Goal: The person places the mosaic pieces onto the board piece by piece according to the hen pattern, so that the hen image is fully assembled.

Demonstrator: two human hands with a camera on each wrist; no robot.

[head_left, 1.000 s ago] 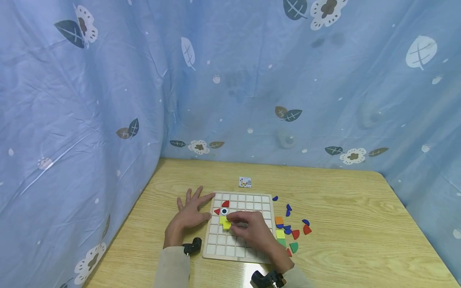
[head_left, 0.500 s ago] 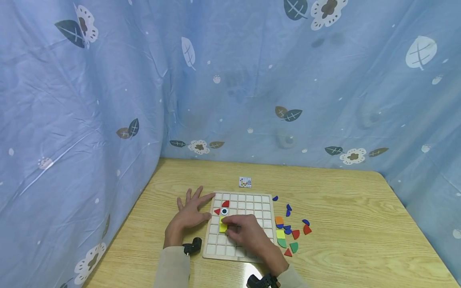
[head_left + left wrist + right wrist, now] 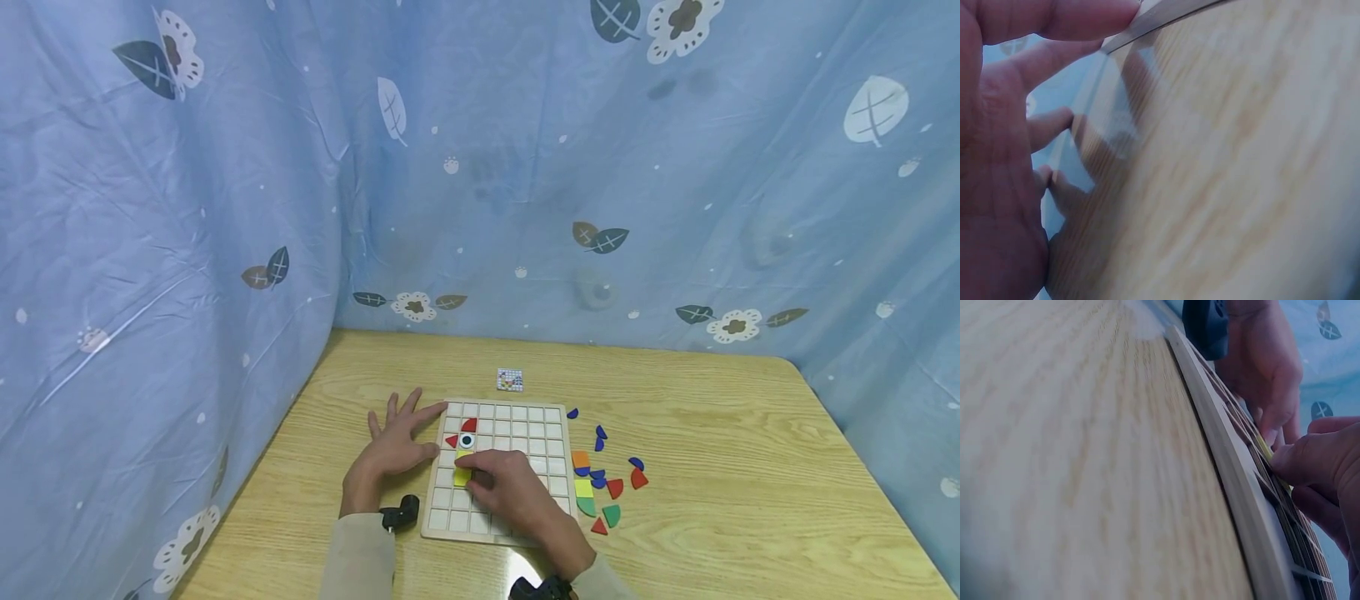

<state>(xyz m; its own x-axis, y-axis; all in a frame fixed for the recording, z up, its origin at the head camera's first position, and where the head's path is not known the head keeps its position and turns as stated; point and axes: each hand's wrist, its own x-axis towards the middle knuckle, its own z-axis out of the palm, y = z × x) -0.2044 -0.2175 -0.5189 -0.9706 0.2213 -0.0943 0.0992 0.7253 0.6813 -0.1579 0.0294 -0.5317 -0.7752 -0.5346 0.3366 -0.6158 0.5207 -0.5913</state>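
i'd judge the work early yet: most visible cells of the pale wooden gridded board (image 3: 480, 539), lower centre of the frame, are unfilled. towards its left sit a flat red quarter-circle (image 3: 469, 425), a flat red triangle (image 3: 452, 440), a white tile with a dark ringed dot (image 3: 467, 440) and, below that, a flat yellow square (image 3: 464, 456). the right hand (image 3: 512, 487) seems to pinch what looks like a second yellow square (image 3: 462, 478) one cell lower; whether it is seated, i can't tell. the left hand (image 3: 393, 447) lies spread, gripping nothing, touching the board's left edge. unplaced blue half-circles (image 3: 637, 463), green quarter-circles (image 3: 612, 516) and an orange tile (image 3: 581, 458) lie lower right.
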